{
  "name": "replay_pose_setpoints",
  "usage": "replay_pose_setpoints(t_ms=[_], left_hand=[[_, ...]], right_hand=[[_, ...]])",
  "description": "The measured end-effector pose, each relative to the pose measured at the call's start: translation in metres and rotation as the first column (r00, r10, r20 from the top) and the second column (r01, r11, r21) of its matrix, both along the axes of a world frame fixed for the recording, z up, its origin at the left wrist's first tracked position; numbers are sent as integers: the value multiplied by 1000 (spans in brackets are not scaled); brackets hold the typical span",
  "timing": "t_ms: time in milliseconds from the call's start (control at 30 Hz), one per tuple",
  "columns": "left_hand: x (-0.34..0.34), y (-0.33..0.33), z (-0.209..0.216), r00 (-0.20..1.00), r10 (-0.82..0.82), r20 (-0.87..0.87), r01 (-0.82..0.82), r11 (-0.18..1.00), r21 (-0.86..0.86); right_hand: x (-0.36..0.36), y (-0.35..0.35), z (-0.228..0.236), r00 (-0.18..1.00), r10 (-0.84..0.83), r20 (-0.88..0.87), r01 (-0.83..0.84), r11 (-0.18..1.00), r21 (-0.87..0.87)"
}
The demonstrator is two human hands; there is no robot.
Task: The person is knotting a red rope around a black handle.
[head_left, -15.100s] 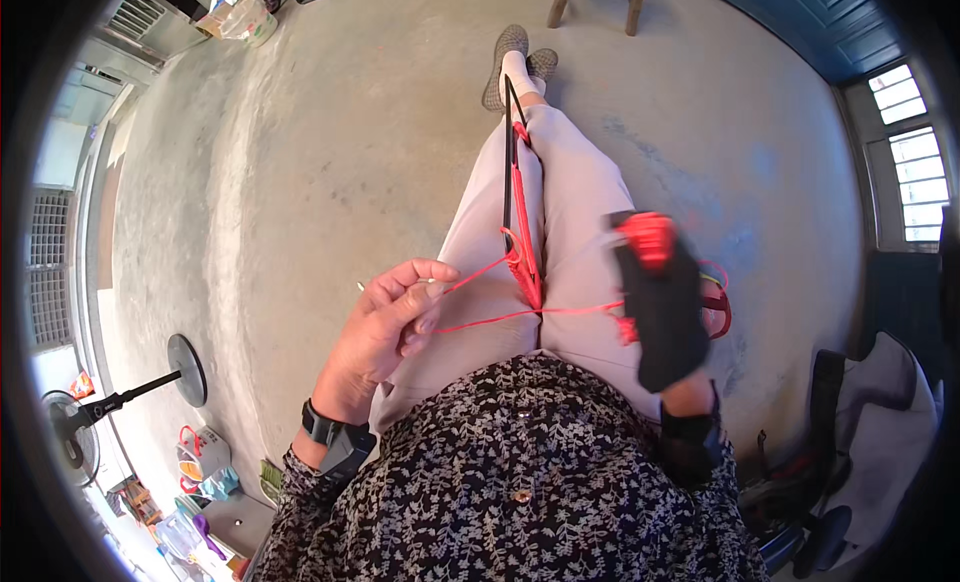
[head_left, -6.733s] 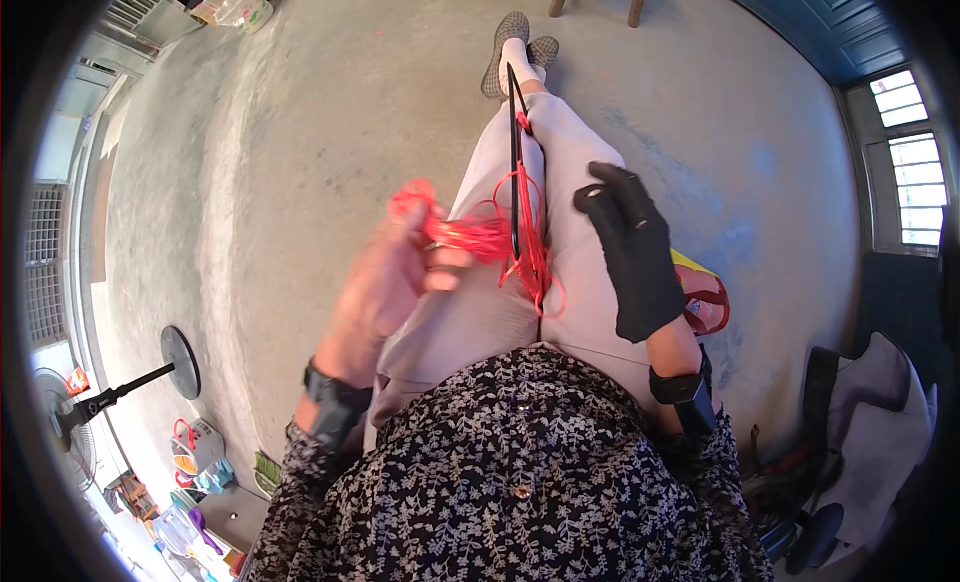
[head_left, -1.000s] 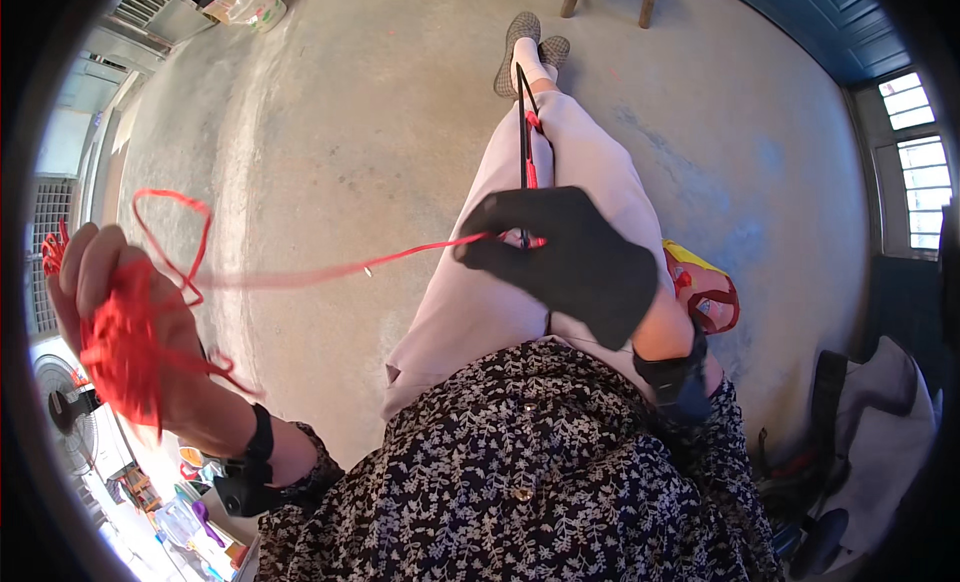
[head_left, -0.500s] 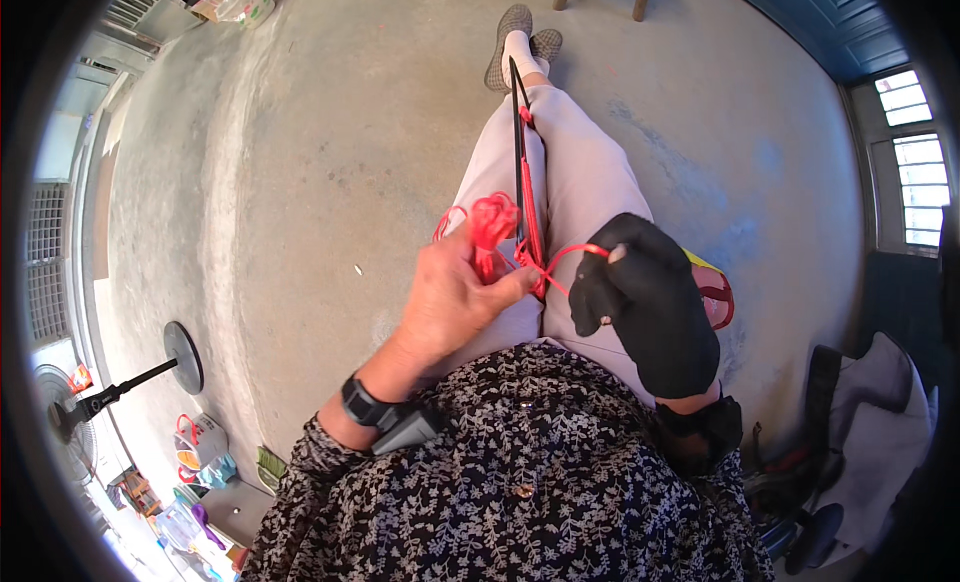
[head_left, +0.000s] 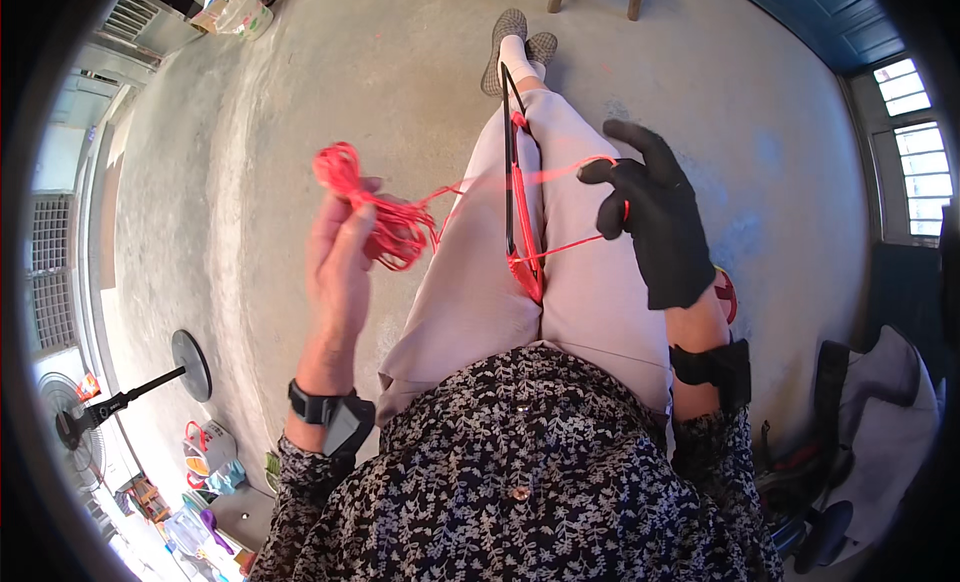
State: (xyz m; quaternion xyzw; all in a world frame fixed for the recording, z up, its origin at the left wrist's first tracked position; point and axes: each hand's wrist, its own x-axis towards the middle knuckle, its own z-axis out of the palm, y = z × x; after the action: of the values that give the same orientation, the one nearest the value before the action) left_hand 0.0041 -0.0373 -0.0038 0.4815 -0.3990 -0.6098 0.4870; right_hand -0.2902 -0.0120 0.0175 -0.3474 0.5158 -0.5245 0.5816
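Note:
My left hand (head_left: 336, 257) is bare and grips a gathered bundle of red cord (head_left: 398, 234) to the left of my thighs. A narrow black loop (head_left: 509, 197) runs lengthwise between my legs, from near my ankles to my upper thighs. Red wrapping (head_left: 527, 277) covers its near end and right side. My right hand (head_left: 655, 227), in a black glove with bare fingertips, is over my right thigh with red cord caught among its bent fingers; one finger points up. One strand runs from it to the wrapping, another, blurred, toward the bundle.
My outstretched legs (head_left: 455, 252) lie over a concrete floor (head_left: 310, 112). A fan (head_left: 75, 427) and a pole with a round black base (head_left: 190, 365) stand at left. Wooden stool legs (head_left: 635, 0) show at the far edge, and a grey padded seat (head_left: 885, 422) at right.
My hands have moved apart: the left went left with the bundle, the right moved slightly up and right. Cord now stretches between them, and the right fingers have spread somewhat.

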Motion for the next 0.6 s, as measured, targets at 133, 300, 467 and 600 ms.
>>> replay_pose_setpoints(t_ms=[133, 300, 467, 600], left_hand=[[-1, 0, 2, 880, 1, 476, 128, 963, -238], [-33, 3, -22, 447, -57, 893, 611, 749, -258], [-57, -1, -14, 636, -44, 771, 552, 724, -413], [-28, 0, 6, 791, -295, 535, 450, 874, -183]], right_hand=[[4, -1, -44, 975, 97, -199, -82, 993, 82], [41, 5, -52, 309, -44, -950, -519, 829, -207], [22, 7, -43, 428, -15, -904, -440, 870, -223], [2, 22, 14, 982, 43, -183, -53, 997, -51]])
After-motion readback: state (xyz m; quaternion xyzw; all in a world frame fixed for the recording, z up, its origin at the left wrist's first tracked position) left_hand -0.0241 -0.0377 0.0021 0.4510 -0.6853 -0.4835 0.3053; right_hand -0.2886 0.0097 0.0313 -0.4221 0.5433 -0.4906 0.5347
